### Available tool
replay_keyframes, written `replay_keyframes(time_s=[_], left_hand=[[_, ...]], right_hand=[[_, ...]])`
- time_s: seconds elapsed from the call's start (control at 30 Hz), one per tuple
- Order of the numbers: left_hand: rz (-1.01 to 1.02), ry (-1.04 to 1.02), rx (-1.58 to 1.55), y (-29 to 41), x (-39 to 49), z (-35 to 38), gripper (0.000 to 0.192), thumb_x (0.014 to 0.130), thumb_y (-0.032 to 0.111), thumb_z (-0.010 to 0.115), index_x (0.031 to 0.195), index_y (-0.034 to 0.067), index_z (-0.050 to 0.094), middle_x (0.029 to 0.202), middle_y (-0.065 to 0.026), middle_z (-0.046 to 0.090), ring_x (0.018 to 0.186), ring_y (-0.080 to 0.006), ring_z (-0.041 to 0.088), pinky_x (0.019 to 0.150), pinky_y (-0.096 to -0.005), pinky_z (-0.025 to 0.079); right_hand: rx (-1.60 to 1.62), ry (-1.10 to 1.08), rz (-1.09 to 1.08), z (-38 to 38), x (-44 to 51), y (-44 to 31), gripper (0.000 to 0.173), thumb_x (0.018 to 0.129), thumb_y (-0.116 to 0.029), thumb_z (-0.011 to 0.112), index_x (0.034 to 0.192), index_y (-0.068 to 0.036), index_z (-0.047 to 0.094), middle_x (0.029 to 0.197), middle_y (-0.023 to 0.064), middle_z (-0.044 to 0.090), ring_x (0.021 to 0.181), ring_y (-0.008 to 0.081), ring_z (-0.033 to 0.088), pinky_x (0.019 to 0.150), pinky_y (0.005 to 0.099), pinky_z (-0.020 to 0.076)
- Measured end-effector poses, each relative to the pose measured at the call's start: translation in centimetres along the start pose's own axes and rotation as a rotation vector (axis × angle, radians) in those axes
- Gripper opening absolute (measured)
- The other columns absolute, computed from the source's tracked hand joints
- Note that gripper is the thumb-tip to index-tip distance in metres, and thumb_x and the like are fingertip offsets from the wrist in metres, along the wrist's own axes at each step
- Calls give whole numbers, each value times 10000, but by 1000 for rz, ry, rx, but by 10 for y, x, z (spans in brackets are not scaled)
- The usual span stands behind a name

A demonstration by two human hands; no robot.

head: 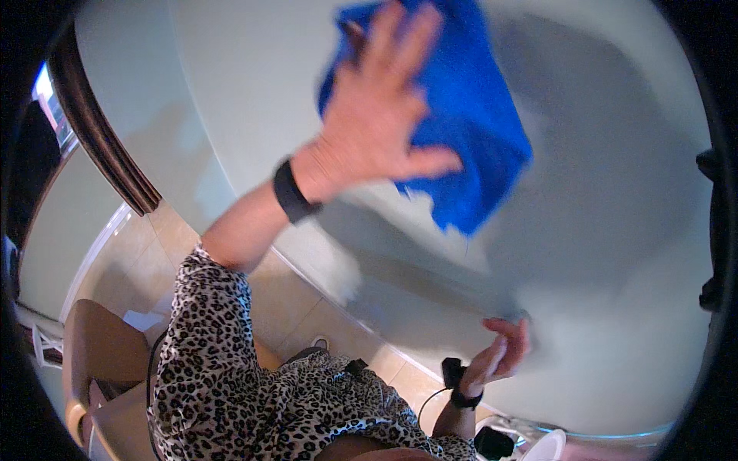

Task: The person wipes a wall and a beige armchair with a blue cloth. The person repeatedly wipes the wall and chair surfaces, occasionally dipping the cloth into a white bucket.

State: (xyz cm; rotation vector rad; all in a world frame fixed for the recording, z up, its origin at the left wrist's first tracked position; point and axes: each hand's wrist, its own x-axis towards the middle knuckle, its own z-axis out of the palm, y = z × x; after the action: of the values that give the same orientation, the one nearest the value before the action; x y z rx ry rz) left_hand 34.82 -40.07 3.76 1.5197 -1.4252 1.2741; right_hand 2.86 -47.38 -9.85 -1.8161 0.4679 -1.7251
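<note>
My left hand (375, 115), with spread fingers, holds a blue cloth (473, 127) flat against the pale wall (588, 173). The cloth hangs out to the right of the hand and below it, and its lower edge looks frayed. A black band (293, 193) circles the left wrist. Lower down on the right, my right hand (501, 354) is held near the wall with its fingers loosely apart and nothing seen in it. Whether its fingertips touch the wall I cannot tell. A black strap with a small black device (454, 373) sits on that wrist.
A tan chair (106, 346) stands at the left on the tiled floor (288, 294). Dark brown trim (106, 121) edges an opening at the upper left. At the lower right are a white round object (545, 446) and a thin cable (429, 403) near my right arm.
</note>
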Motion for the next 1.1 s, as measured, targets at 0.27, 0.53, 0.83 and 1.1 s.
replay_keyframes(time_s=[0.27,0.53,0.83,1.1], left_hand=[[-365,273,13,-163,-106,28,626,887,386,491,1345,-17,352,1434,-244,257,1349,-395,176,1081,-451,186],[-1101,38,-417,-22,-377,99,668,894,407,439,1388,-1,252,1409,-278,258,1326,-409,193,1076,-503,113],[-659,273,-625,141,-141,97,844,756,654,521,1341,62,380,1355,-379,232,1277,-538,164,1004,-649,84],[54,-191,-277,126,19,30,296,682,427,619,862,196,662,1412,-28,390,1163,-207,385,808,-531,282]], right_hand=[[-34,21,4,-27,21,3,232,919,-84,423,1099,5,540,730,126,608,579,188,572,625,304,476],[-83,-15,-74,-21,39,-10,205,905,-12,396,1056,-13,535,692,168,636,539,230,613,575,297,478],[104,-412,484,4,30,-24,152,844,-42,533,936,17,638,835,129,660,743,222,636,678,332,497],[79,-831,370,39,12,-17,201,838,-98,582,1003,7,627,901,148,656,781,254,645,715,328,500]])
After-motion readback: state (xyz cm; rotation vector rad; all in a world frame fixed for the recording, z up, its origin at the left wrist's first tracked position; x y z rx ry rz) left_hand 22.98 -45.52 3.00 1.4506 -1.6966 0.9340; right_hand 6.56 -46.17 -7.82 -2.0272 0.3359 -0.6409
